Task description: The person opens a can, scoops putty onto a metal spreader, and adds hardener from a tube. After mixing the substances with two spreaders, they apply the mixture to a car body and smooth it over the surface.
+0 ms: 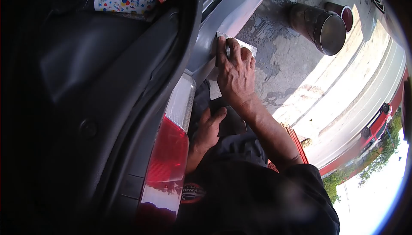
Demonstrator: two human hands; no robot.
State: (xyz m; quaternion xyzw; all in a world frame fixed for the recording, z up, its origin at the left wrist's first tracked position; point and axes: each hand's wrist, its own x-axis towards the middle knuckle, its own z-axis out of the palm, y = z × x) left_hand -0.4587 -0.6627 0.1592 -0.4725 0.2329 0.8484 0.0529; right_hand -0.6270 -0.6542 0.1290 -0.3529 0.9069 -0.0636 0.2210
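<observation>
My right hand (236, 74) presses a thin, pale, flat rectangular piece (249, 47) against the grey car body panel (208, 42). Its fingers are bent over that piece, whose exact kind I cannot make out. The panel carries a whitish-pink patch (244, 14) beyond the hand. Lower down, beside the tail light (169, 145), my left hand (208, 130) is closed on a dark flat square piece (231, 121), thumb on top. The left hand's other fingers are mostly hidden.
An open car trunk with a dark lining (103, 67) fills the left side, holding a colourful printed package (124, 3). A dark metal cylinder (332, 33) and a reddish container (346, 18) stand on the concrete floor (279, 59). A red vehicle (377, 125) is on the road beyond.
</observation>
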